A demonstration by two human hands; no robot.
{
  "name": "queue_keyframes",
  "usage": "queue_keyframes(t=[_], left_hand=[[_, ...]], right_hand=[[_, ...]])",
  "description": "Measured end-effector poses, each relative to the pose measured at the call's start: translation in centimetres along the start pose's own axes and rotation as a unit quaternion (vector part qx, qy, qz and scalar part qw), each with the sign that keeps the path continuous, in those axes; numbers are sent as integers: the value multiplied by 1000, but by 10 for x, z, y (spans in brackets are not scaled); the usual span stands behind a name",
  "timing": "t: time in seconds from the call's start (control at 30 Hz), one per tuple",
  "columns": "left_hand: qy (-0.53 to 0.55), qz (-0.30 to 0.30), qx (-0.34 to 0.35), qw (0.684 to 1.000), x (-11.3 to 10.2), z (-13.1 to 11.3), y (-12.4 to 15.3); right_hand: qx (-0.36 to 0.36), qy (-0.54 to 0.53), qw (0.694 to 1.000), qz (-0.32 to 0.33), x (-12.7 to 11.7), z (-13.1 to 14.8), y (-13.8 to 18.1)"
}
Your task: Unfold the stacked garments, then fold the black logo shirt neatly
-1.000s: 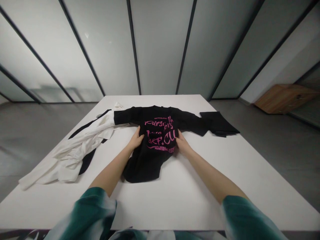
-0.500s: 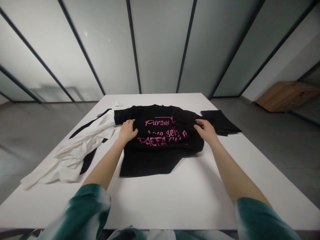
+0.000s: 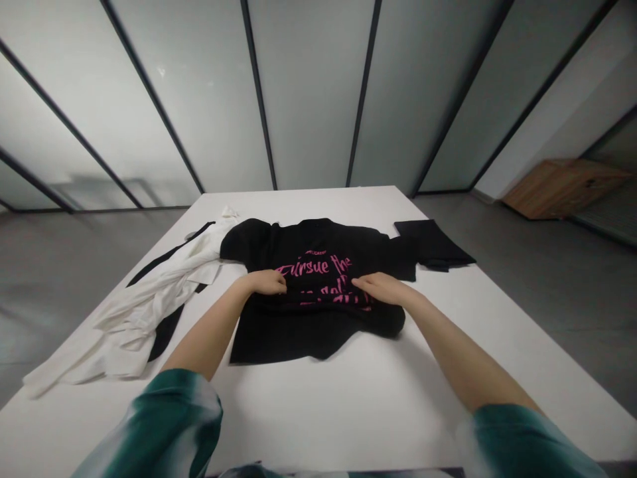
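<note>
A black T-shirt (image 3: 318, 242) with pink lettering lies spread on the white table, its collar toward the far edge and its sleeves out to both sides. Bunched cloth folds across the lower lettering and hides part of it. My left hand (image 3: 266, 282) is closed, pinching the shirt at the left end of the print. On the other side, my right hand (image 3: 381, 287) has its fingers pressed together on the cloth, right of the print. The shirt's left sleeve touches a crumpled white garment (image 3: 142, 312).
Black cloth (image 3: 166, 332) shows beneath the white garment on the left. A folded black garment (image 3: 438, 242) lies to the right, by the shirt's sleeve. The white table (image 3: 338, 411) ends before a frosted glass wall. A wooden cabinet (image 3: 562, 188) stands on the floor at right.
Both hands have come inward and nearer to me, and their fingers have closed on the shirt. The right sleeve now lies outspread, and the upper print has shifted toward me.
</note>
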State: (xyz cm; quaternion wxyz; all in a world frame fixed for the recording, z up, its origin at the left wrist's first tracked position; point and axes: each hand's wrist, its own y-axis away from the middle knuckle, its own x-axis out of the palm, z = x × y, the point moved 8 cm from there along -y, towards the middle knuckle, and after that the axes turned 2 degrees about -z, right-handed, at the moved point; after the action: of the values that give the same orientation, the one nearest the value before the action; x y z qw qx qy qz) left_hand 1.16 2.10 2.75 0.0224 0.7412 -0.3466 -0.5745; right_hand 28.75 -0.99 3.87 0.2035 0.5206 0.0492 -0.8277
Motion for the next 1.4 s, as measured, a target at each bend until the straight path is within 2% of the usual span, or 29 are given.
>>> queue_keyframes(t=[0.03,0.07,0.1,0.13,0.2,0.23,0.3,0.37,0.47,0.63,0.8,0.87,0.93,1.03,1.1,1.17,1.23,1.33,1.4], left_hand=[[37,29,-5,999,-1,0,1],[63,27,-12,998,-7,2,0],[70,-10,-22,997,-17,5,-3],[59,-75,-32,995,-32,10,-7],[3,-219,-58,974,-62,21,-12],[-27,-272,-77,959,-73,27,-15],[-64,-322,-113,938,-86,41,-23],[-79,-334,-136,929,-92,52,-36],[-89,-334,-128,930,-97,62,-59],[-111,-292,-100,944,-101,67,-101],[-116,-254,-142,950,-107,80,-133],[-108,-254,-175,945,-112,87,-138],[-79,-290,-223,927,-121,95,-135],[-23,-363,-250,897,-128,93,-117],[-25,-396,-208,894,-125,77,-103],[-55,-402,-146,902,-112,56,-90],[-80,-360,-90,925,-87,39,-81],[-90,-265,-53,958,-40,31,-71],[-88,-260,-49,960,-21,32,-62]], right_hand=[[16,-37,999,-4,-8,-9,-2],[30,-60,997,-27,-18,-19,-6],[43,-68,994,-69,-31,-29,-11],[56,-61,989,-121,-44,-41,-17],[83,-25,973,-215,-68,-62,-29],[95,-4,965,-244,-76,-70,-36],[116,36,957,-262,-84,-83,-54],[128,70,954,-261,-86,-90,-73],[134,98,954,-248,-85,-96,-101],[163,114,963,-183,-75,-115,-146],[208,116,966,-101,-66,-134,-173],[238,121,957,-113,-70,-136,-176],[247,111,947,-172,-80,-132,-174],[173,73,948,-257,-89,-114,-168],[125,63,946,-292,-94,-106,-153],[123,67,935,-327,-100,-110,-128],[164,83,918,-351,-107,-126,-94],[288,120,883,-351,-114,-163,-38],[363,129,868,-314,-111,-186,-10]])
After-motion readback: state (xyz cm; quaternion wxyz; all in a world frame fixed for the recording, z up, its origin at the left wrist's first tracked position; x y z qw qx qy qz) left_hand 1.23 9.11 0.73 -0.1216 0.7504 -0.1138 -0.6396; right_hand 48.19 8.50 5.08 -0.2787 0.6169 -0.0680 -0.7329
